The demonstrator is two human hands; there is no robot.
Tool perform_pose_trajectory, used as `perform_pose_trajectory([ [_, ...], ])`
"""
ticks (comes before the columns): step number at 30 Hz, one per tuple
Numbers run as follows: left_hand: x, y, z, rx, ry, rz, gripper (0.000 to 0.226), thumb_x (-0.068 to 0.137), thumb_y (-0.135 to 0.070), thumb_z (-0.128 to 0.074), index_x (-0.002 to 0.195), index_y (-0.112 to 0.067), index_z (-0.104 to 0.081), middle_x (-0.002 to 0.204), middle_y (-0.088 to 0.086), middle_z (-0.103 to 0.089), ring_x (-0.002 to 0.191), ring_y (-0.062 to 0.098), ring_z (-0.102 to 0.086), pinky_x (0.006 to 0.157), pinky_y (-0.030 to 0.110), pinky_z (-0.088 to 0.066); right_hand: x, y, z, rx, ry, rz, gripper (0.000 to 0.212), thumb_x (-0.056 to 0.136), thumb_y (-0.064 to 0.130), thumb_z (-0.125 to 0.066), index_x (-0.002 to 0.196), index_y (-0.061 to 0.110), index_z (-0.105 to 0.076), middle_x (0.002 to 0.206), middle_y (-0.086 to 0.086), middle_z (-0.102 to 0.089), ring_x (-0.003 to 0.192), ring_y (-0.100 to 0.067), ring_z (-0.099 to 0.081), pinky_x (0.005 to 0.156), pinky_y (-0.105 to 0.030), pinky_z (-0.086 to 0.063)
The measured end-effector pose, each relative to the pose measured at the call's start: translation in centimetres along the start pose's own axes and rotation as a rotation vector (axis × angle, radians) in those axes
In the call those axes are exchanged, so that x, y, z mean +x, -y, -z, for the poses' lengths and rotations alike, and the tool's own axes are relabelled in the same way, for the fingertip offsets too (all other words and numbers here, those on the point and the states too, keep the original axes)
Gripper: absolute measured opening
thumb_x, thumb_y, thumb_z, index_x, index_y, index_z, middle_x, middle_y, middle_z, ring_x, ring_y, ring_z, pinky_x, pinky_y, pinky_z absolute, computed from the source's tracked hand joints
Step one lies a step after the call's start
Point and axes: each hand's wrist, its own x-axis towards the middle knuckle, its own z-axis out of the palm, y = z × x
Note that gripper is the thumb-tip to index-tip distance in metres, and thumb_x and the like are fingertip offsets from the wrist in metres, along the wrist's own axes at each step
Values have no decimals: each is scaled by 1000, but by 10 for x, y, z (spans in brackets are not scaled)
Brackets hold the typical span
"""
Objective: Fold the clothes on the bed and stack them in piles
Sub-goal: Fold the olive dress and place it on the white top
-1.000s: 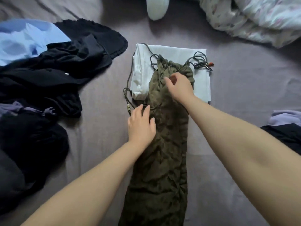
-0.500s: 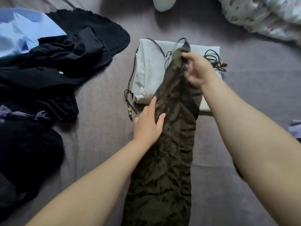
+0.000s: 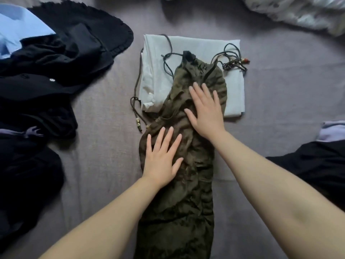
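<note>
Centrally, a long olive-green garment [image 3: 179, 193] of crinkled, thin fabric is laid as a narrow strip down the grey-mauve bed sheet [image 3: 104, 165], its upper end overlapping a folded white cloth [image 3: 201, 51] of smooth, flat rectangular shape. Both hands are pressed flat on the garment with fingers straight and spread, nothing being gripped: the left hand [image 3: 161, 157] rests on the strip near its left edge, and the right hand [image 3: 205, 111] lies further up, where the garment crosses the white cloth's near edge. Thin dark drawstrings [image 3: 233, 60] (tipped with small beads) are looped loosely over the white cloth and trail off its left side onto the sheet. At the left, a rumpled heap of black clothes [image 3: 61, 58] is seen, one piece with a frilled, rounded edge, and a smooth pale blue shirt [image 3: 20, 32] is tucked partly beneath it. A black garment [image 3: 317, 165] with a lilac piece [image 3: 332, 131] lies at the right edge. A crumpled floral duvet [image 3: 298, 14] fills the upper right corner.
</note>
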Motion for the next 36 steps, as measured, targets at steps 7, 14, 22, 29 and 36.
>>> perform_pose_trajectory([
  [7,50,14,56,-400,-266,243,51,94,-38,-44,137,-11,-48,146,16,-37,137,33,-29,111,51,-26,31,-44,40,529,-276,-525,46,96,33,-52,128,0,-52,127,-19,-52,118,-32,-50,101,-31,-34],
  [14,177,43,118,-553,-264,472,54,92,-12,-42,145,-19,-33,148,6,-32,136,28,-28,111,38,-23,92,-77,64,571,-209,-720,69,87,-1,-43,151,16,-22,155,-8,-19,134,-19,-36,107,-20,-22],
  [22,198,79,102,-628,-69,974,44,92,-23,-43,135,-13,-40,144,12,-29,129,34,-32,103,38,-30,114,-112,59,405,-15,-616,43,88,9,-49,130,16,-57,135,-16,-46,118,-30,-51,99,-25,-35],
  [29,187,83,88,-1023,-177,906,38,85,-44,-59,103,-16,-41,98,7,-64,69,17,-56,56,27,-39,109,-106,64,355,-231,-619,30,88,8,-46,108,15,-68,126,-8,-52,108,-24,-54,80,-23,-37],
  [36,179,99,103,-902,-65,848,54,92,-55,-39,88,-7,-62,90,9,-65,82,29,-59,76,33,-45,103,-72,84,714,-368,-440,20,91,14,-49,97,16,-68,88,0,-68,83,-15,-64,76,-29,-52],
])
